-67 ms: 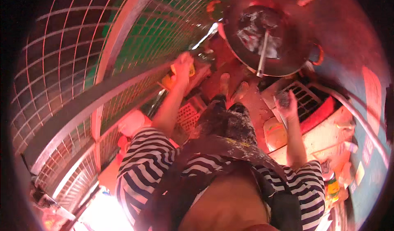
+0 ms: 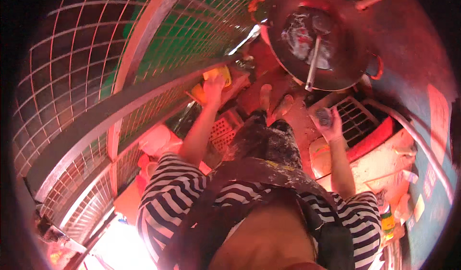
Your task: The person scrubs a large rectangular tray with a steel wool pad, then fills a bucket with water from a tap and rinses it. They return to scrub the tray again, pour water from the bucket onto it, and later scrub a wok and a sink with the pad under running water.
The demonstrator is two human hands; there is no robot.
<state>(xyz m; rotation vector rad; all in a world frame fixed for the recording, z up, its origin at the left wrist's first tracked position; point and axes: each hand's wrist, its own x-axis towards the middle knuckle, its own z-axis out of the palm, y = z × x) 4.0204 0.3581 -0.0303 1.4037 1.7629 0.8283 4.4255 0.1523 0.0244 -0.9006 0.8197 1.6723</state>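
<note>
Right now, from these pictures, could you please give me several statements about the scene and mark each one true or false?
1. A long-handled utensil rests in the large pan. True.
2. A hand is gripping that utensil. False: the left hand is at a yellow object, contact unclear, and the right hand is also away from the utensil.
3. The right hand holds a dark thing. True, though its kind is unclear.
4. Wire mesh lines the picture's right edge. False: the wire mesh is on the left.
5. The sleeves are striped. True.
</note>
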